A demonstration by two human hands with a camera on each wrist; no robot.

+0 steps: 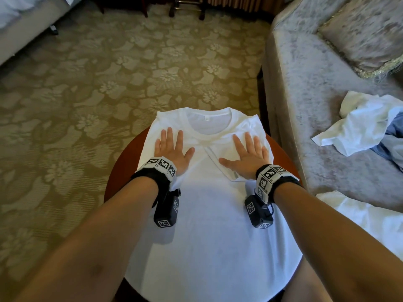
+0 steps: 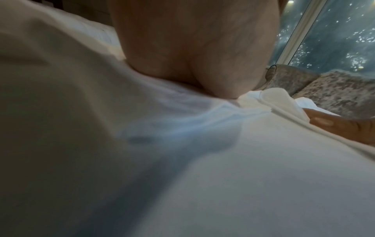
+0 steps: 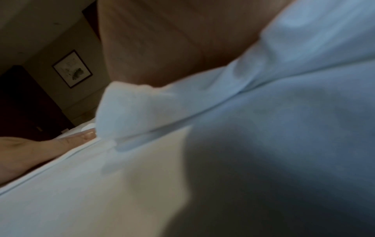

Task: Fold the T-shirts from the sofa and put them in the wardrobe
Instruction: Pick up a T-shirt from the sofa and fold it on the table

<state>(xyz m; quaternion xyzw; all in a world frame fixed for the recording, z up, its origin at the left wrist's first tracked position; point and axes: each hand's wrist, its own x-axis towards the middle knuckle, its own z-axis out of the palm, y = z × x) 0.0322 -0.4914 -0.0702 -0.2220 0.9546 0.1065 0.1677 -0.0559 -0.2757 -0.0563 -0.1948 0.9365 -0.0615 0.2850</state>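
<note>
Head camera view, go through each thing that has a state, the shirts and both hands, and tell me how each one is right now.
White T-shirt on the round wooden table: spread flat, neck away from the person, both sleeves folded inward.
Left hand: open, palm pressing flat on the shirt.
Right hand: open, flat on the folded-in sleeve.
Crumpled white T-shirt on the grey sofa: unfolded, bunched.
Blue garment beside it: crumpled.

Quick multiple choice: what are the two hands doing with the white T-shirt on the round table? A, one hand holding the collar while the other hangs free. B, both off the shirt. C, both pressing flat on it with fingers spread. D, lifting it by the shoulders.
C: the left hand and the right hand lie palm-down, fingers spread, on the white T-shirt spread over the round table.
</note>
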